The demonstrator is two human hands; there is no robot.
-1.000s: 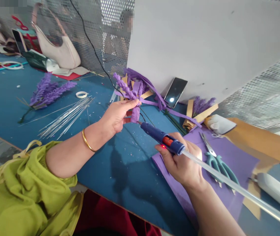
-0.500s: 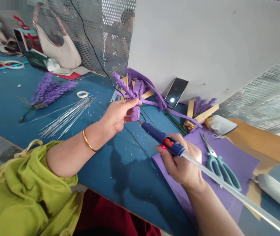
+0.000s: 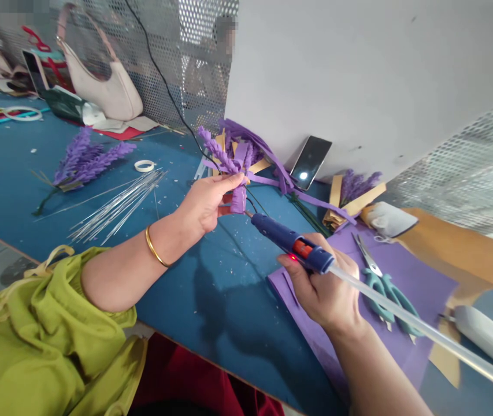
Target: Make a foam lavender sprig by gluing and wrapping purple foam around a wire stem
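My left hand point(image 3: 205, 202) is closed around a purple foam lavender sprig point(image 3: 224, 159), holding it above the blue table point(image 3: 211, 300). A fringed purple strip point(image 3: 238, 199) hangs from the sprig just below my fingers. My right hand point(image 3: 322, 286) grips a blue glue gun point(image 3: 289, 241) with a red light on. Its nozzle points at the strip's lower end and nearly touches it. A long clear glue stick point(image 3: 423, 332) juts out of the gun's rear toward the lower right.
Teal scissors point(image 3: 382, 286) lie on a purple foam sheet point(image 3: 406, 277) right of my right hand. A bundle of thin wires point(image 3: 116, 205), a tape roll point(image 3: 144, 166) and finished lavender sprigs point(image 3: 84, 162) lie left. A phone point(image 3: 310, 162) leans on the grey board behind.
The glue gun has shifted slightly right and down, its nozzle staying close to the purple strip. My left hand has kept the sprig almost still.
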